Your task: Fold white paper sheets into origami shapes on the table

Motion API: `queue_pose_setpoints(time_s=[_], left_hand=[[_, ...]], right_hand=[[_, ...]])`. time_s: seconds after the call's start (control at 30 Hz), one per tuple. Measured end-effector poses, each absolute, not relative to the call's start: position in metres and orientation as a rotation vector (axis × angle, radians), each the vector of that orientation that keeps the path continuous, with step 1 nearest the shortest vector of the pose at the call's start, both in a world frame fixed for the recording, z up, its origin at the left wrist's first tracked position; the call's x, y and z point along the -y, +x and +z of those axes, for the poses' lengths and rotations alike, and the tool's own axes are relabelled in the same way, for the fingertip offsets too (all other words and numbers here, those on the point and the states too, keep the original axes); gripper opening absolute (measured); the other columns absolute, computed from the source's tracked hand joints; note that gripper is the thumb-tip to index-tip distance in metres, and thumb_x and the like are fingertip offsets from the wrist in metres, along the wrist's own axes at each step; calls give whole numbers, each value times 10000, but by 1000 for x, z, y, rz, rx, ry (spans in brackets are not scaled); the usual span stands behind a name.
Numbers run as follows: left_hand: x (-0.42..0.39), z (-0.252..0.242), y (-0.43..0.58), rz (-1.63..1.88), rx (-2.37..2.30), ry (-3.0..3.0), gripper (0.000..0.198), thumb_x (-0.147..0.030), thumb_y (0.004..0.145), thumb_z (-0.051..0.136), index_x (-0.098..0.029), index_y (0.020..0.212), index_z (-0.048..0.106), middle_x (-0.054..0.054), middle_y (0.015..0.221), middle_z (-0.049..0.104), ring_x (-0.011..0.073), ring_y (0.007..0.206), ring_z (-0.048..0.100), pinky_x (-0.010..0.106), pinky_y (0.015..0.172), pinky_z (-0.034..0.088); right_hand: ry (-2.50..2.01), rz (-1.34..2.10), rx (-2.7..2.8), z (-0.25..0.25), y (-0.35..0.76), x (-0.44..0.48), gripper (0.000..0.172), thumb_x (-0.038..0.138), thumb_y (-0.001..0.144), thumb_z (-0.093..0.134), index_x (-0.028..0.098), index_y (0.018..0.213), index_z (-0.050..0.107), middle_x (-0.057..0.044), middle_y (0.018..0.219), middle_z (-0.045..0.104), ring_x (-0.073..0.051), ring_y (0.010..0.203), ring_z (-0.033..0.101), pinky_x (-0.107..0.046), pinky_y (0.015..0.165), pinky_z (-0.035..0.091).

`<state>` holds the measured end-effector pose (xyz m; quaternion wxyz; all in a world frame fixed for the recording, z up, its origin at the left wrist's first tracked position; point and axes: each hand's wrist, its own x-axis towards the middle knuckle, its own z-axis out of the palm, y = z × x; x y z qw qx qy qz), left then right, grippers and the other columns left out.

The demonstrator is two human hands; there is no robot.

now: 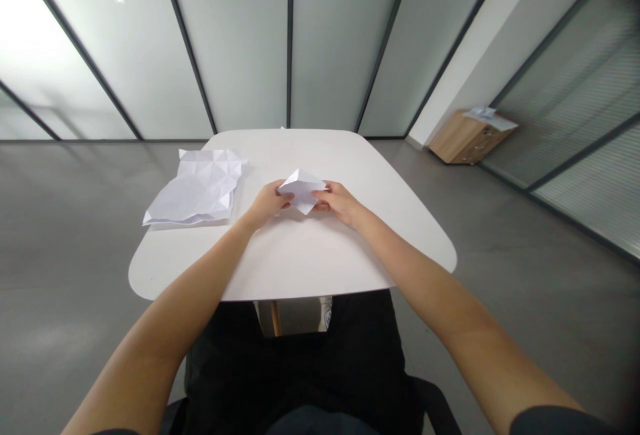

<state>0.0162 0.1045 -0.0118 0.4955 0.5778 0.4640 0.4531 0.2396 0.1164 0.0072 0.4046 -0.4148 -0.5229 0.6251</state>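
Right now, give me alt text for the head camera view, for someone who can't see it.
The left hand and right hand hold a small folded paper between them over a white table. A creased sheet lies on the table to their left. Beyond the table on the right stands a wooden cabinet.

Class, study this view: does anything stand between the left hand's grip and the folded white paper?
Nothing visible does: the left hand's grip touches the folded white paper directly. The creased sheet lies apart to its left.
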Motion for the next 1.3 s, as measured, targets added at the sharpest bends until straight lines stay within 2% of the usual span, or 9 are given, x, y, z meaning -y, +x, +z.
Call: queue_pose_setpoints(time_s=[0.13,0.2,0.4,0.53,0.73,0.83,0.93,1.17,1.3], left_hand=[[-107,-16,12,1085,-1227,1538,794,-230,780,724,-247,1544,510,49,1025,742,156,789,676,293,738,587],[-107,-17,9,1094,-1289,1638,857,-230,797,712,-289,1602,426,38,1032,749,149,751,672,298,739,586],[-108,-15,1,939,-1443,2107,495,-262,888,632,-276,1379,696,39,1261,753,228,1012,714,358,1006,541],[-111,-18,-5,831,-1508,2387,415,-290,926,602,-248,1314,744,82,1345,708,282,1281,623,418,1170,434],[-112,-25,-12,661,-1450,2652,430,-244,913,585,-227,1315,736,107,1287,689,269,1203,624,422,1146,436],[-111,-26,-13,535,-1375,2753,426,-243,944,537,-230,1328,719,109,1255,692,269,1192,622,427,1132,438],[-108,-23,-15,458,-1321,2776,436,-288,980,506,-218,1373,681,127,1309,675,284,1237,609,442,1131,431],[-102,-12,-18,445,-1197,2594,636,-593,965,584,-252,1502,568,133,1506,588,323,1403,504,461,1194,346],[-102,-12,-11,568,-1138,2516,533,-547,1034,480,-293,1491,583,92,1500,608,283,1414,500,434,1207,319]], right_hand=[[-1084,1479,1360,10,244,-118,429,63,913,617,206,1318,615,-26,897,771,-170,719,762,-351,730,682],[-1122,1406,1406,8,247,-121,474,54,910,613,227,1351,613,-6,842,756,-156,693,755,-333,730,677],[-1298,1068,1791,-6,257,-131,331,136,911,648,216,1220,739,-26,849,778,-135,625,705,-267,649,620],[-1308,619,2121,-10,262,-133,307,124,857,681,228,1120,800,-41,1076,801,-132,688,677,-289,781,589],[-1082,225,2354,-8,262,-125,416,114,841,678,212,1237,761,-102,1226,692,-194,917,690,-311,889,544],[-924,236,2436,-6,260,-119,421,105,851,665,218,1249,748,-92,1188,686,-207,1006,680,-305,913,527],[-778,315,2517,-5,260,-116,385,86,859,638,203,1207,755,-85,1137,710,-196,977,678,-304,908,518],[-786,341,2608,-3,264,-113,322,111,893,608,192,1159,770,-95,1117,726,-195,962,675,-311,905,512],[-806,344,2628,-2,266,-112,314,131,901,618,211,1158,780,-91,1156,713,-195,962,673,-324,921,510]])
